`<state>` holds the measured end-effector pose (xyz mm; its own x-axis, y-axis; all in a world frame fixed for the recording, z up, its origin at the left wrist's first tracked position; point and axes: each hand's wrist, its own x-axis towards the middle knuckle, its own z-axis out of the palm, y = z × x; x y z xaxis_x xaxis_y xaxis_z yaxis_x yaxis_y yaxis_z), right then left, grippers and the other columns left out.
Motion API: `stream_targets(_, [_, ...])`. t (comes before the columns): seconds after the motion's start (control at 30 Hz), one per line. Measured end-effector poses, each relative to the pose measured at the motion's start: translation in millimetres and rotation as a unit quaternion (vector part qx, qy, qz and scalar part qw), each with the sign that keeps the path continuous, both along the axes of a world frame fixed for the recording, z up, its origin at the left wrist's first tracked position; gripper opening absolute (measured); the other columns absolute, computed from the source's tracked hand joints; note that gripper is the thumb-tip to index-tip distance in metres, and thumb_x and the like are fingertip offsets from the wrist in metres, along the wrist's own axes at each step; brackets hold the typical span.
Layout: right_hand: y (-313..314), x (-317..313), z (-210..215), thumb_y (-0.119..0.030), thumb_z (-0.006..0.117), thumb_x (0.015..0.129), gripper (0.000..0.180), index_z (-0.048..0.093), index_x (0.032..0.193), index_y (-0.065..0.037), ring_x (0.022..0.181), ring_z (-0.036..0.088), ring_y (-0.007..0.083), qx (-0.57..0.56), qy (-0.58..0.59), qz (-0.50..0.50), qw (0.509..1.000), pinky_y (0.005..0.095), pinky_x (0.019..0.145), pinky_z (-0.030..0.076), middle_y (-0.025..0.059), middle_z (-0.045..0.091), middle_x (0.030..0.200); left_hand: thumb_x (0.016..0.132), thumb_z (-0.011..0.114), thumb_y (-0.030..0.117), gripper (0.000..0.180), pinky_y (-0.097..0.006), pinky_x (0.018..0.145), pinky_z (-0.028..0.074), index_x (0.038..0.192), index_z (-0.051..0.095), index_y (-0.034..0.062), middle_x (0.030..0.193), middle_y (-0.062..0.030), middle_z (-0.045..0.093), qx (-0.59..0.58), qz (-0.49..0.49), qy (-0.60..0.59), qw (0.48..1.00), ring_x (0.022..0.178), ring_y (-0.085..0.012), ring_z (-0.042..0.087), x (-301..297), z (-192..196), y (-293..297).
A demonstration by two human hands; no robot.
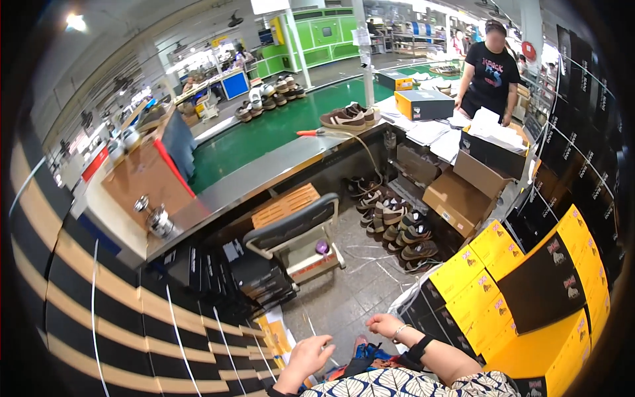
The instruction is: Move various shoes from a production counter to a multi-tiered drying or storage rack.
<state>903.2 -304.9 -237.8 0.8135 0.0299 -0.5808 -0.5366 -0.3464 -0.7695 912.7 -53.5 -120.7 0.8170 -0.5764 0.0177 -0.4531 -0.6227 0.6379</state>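
My left hand point(309, 358) is raised at the lower middle, above the floor beside a stack of black and tan boxes. Its fingers are loosely bent and a little apart, with nothing seen in them. My right hand point(389, 327) hovers to its right, a bracelet and a dark band on the wrist. The fingers curl loosely toward the left, and no object shows in them. Neither hand touches anything that I can see. Nearest to the right arm are stacked yellow shoe boxes point(486, 306) and a dark box point(537, 283) among them.
A chair point(291, 228) stands ahead by a green-topped workbench point(261, 142). Brown shoes point(391, 215) lie on the floor beside an open cardboard carton point(463, 198). More shoes point(348, 117) rest on the bench. A person in black point(491, 74) stands behind paper-filled boxes. Strapped black boxes point(582, 132) rise at right.
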Motion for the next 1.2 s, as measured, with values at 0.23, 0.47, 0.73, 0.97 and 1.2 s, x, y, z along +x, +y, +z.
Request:
stream_targets(0.23, [-50.5,125.6,15.4,-0.017,0.055,0.074,0.023,0.064,0.094,-0.010,0.082,0.061,0.0199,-0.024,-0.065,-0.055,0.996,0.0309,0.074,0.047,0.0090,0.065,0.086,0.077,0.060,0.029,0.031,-0.034,0.067,0.048,0.097,0.060,0.0055,0.084,-0.0146,0.062,0.006,0.000,0.121,0.993,0.075,-0.0275,0.062,136.9,21.4,-72.3])
stream_targets(0.47, [-118.4,198.3,-19.3,-0.015,0.054,0.074,0.022,0.063,0.093,-0.008,0.080,0.060,0.0210,0.005,0.019,-0.225,0.974,0.0309,0.072,0.046,0.0105,0.064,0.086,0.080,0.060,0.022,0.029,-0.026,0.076,0.045,0.102,0.059,0.0027,0.092,-0.0083,0.063,-0.055,-0.148,0.163,0.974,0.085,-0.0143,0.058,314.2,23.4,-206.3])
stream_targets(0.73, [-199.0,252.5,-42.0,-0.017,0.055,0.073,0.024,0.063,0.093,-0.008,0.081,0.061,0.0182,-0.102,0.029,-0.382,0.918,0.0304,0.074,0.047,0.0089,0.065,0.083,0.077,0.061,0.023,0.030,-0.026,0.071,0.046,0.098,0.060,0.0022,0.083,-0.0078,0.064,0.028,-0.182,0.276,0.943,0.078,-0.0131,0.059,470.1,-40.0,-395.2])
stream_targets(0.97, [-282.9,299.9,-96.2,-0.014,0.050,0.073,0.026,0.061,0.096,-0.007,0.086,0.060,0.0304,-0.169,0.132,-0.366,0.905,0.0366,0.077,0.047,0.0167,0.063,0.087,0.075,0.062,0.026,0.029,-0.029,0.074,0.046,0.093,0.062,0.0034,0.083,-0.0105,0.064,0.218,-0.134,0.284,0.924,0.078,-0.0180,0.060,555.2,-141.8,-490.9])
stream_targets(1.2, [-373.2,366.1,-175.2,-0.020,0.053,0.073,0.038,0.052,0.109,-0.009,0.093,0.056,0.0356,-0.173,0.156,-0.371,0.899,0.0398,0.082,0.044,0.0193,0.059,0.098,0.072,0.061,0.028,0.032,-0.036,0.078,0.046,0.094,0.061,0.0044,0.086,-0.0166,0.063,0.278,-0.127,0.211,0.928,0.086,-0.0299,0.060,631.1,-277.8,-566.6])
